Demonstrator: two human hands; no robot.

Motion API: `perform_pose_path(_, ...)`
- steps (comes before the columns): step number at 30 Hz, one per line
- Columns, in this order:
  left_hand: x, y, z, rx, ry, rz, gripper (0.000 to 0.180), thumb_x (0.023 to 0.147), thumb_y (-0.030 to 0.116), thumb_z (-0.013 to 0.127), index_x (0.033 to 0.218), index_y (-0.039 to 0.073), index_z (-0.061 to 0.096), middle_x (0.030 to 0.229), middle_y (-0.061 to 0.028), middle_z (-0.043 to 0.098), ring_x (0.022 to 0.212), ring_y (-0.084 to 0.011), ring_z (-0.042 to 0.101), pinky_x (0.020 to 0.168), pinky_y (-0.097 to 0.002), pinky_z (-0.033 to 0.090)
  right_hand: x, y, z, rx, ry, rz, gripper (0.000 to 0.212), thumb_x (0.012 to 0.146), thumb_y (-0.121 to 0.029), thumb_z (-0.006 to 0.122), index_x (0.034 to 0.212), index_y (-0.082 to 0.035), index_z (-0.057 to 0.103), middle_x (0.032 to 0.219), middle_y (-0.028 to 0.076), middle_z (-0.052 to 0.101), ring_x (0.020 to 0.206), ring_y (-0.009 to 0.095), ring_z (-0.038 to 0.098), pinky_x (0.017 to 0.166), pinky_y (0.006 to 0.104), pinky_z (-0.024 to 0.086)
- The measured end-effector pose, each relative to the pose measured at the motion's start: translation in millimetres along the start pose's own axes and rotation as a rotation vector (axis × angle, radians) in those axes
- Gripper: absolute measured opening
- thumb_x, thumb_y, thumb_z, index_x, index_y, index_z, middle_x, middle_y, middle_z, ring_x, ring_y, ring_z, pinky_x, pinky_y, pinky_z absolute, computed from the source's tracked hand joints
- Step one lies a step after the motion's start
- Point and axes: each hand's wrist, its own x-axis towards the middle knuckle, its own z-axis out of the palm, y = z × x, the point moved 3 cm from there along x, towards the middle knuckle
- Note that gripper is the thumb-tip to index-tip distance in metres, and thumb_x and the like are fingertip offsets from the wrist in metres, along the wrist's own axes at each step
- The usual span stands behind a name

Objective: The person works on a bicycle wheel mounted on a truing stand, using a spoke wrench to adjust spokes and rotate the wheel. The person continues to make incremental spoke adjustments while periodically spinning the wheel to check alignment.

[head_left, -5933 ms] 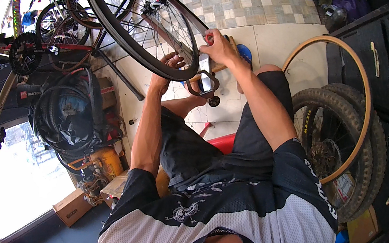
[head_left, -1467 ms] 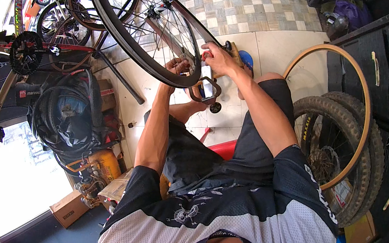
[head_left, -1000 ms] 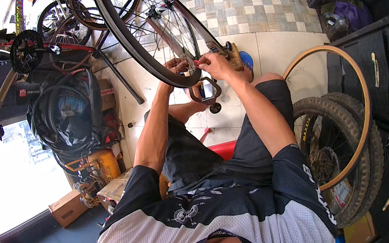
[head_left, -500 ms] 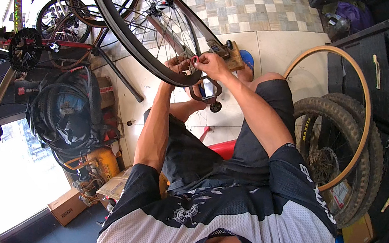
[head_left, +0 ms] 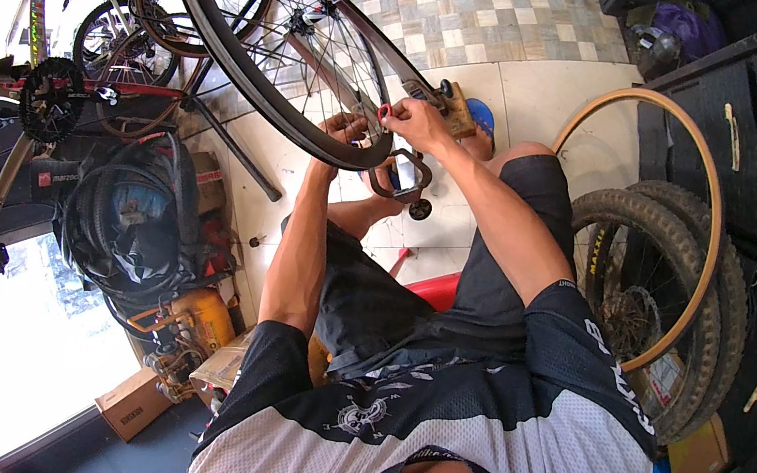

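Gripping: right hand point(head_left: 419, 127), a small red tool point(head_left: 384, 112) pinched between the fingertips, upper centre of the frame. Left hand point(head_left: 346, 128): curled at the lower end of a black-rimmed wheel point(head_left: 203, 19); its grip cannot be told. Wheel: upper centre, tilted, at a metal stand point(head_left: 386, 52). Tan hoop point(head_left: 717, 209): right of frame, before knobby tyres point(head_left: 729, 328).

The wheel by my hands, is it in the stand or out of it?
In: the wheel has its hub between the two arms of the stand.
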Motion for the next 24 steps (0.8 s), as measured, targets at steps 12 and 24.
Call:
perform_pose_path(12,-2,5,3,0.01,0.026,0.003,0.032,0.09,0.026,0.078,0.106,0.001,0.067,0.089,-0.0061,0.07,0.077,-0.0157,0.066,0.063,-0.028,0.052,2,1,11,-0.009,-0.081,-0.01,0.036,0.083,-0.029,0.075,0.093,0.005,0.071,0.086,0.015,0.074,0.08,0.019,0.07,0.073,0.0327,0.054)
perform_pose_path(24,8,10,4,0.121,-0.006,0.011,0.031,0.09,0.027,0.077,0.1,0.0,0.066,0.087,-0.0078,0.072,0.074,-0.0139,0.066,0.06,-0.0262,0.049,4,2,16,-0.015,-0.099,-0.046,0.033,0.083,-0.027,0.076,0.09,0.005,0.07,0.079,0.012,0.071,0.071,0.018,0.066,0.066,0.033,0.052)
